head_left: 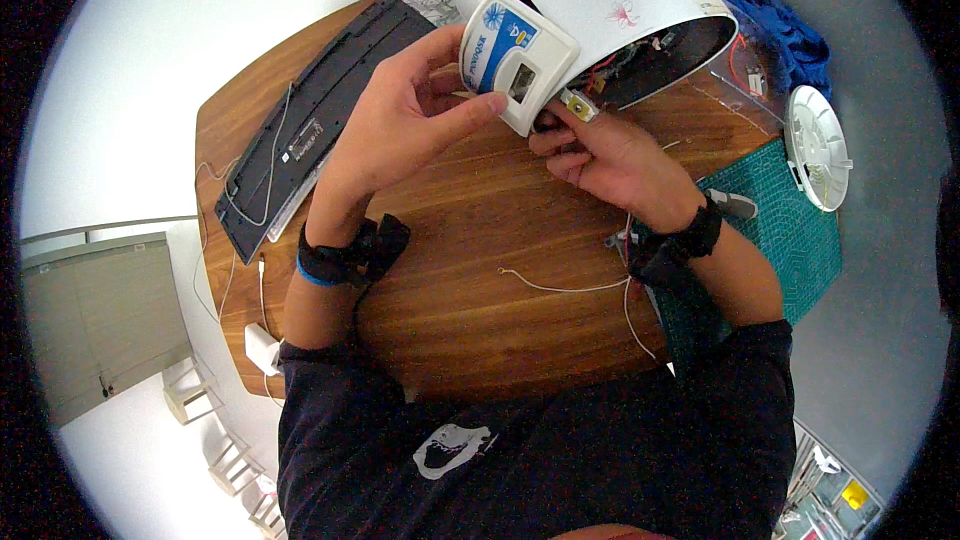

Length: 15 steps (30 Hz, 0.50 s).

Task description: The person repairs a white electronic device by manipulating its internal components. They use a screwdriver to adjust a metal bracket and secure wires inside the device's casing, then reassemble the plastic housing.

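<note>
A person's L hand (392, 130) grips a white-and-blue panel (510, 52) by its L side, thumb on the face, while the R hand (632, 168) pinches a small metal part w/ a yellowish middle (578, 106) near the panel's lower R edge; R-hand contact w/ the panel can't be told. Held above the counter (450, 330), in front of a flower-print appliance (590, 15), the panel looks light, stiff, prob. a bit slick; best held by its rim. Both forearms angle up and inward.

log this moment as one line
left hand: holds white panel | right hand: holds small yellow-faced part beside panel | beyond: flowered white housing, wires inside open end
</note>
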Available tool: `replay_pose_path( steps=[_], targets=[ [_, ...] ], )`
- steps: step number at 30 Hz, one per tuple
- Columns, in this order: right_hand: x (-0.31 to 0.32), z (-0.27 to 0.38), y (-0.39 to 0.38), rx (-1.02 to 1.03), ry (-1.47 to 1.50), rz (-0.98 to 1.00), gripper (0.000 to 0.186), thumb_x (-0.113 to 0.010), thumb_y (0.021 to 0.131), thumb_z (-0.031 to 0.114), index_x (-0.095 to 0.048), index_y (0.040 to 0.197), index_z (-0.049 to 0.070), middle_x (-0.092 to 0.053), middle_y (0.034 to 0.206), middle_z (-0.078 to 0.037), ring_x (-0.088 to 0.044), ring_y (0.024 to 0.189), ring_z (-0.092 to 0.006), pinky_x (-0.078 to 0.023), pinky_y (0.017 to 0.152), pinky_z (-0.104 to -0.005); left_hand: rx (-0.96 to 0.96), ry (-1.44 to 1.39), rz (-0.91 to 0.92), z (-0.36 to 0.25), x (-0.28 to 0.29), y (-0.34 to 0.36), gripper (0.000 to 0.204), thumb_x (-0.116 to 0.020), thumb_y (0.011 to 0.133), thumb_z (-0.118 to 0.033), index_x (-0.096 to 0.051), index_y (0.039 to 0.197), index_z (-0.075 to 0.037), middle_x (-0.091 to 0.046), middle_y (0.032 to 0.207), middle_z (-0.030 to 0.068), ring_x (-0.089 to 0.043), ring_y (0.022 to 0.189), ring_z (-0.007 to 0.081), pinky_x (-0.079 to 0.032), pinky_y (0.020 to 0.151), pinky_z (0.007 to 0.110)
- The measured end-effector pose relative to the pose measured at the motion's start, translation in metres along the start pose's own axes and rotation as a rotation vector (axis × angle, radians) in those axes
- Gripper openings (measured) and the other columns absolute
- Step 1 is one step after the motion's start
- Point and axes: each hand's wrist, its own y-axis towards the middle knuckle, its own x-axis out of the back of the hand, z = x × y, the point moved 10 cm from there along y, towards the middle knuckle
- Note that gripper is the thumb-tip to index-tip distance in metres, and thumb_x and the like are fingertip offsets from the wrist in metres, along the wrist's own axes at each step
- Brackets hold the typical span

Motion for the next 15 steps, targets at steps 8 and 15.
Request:
replay_pose_path(
  steps=[8, 15],
  targets=[
    [-0.017, -0.001, -0.001, 0.034, -0.021, -0.103, 0.016, -0.057, 0.102, 0.022, -0.058, 0.113, 0.01, -0.053, 0.093, 0.003, -0.042, 0.07, -0.0052, -0.03, 0.049, -0.0159, 0.016, 0.034, -0.018, 0.002, 0.008, -0.003, 0.048, -0.075, 0.09, -0.01, -0.054, 0.132, 0.002, -0.066, 0.118, 0.0068, -0.064, 0.107, 0.0137, -0.053, 0.092, 0.029],
    [-0.013, -0.002, 0.004, -0.029, 0.062, 0.016, 0.023, -0.056, 0.102, 0.013, -0.059, 0.124, 0.007, -0.062, 0.103, -0.003, -0.047, 0.073, -0.0083, -0.034, 0.052, -0.0178, 0.018, 0.048, -0.007, 0.0, 0.007, -0.002, 0.047, -0.075, 0.09, -0.01, -0.056, 0.131, 0.002, -0.066, 0.119, 0.0069, -0.063, 0.108, 0.0141, -0.053, 0.093, 0.029]
  ],
)
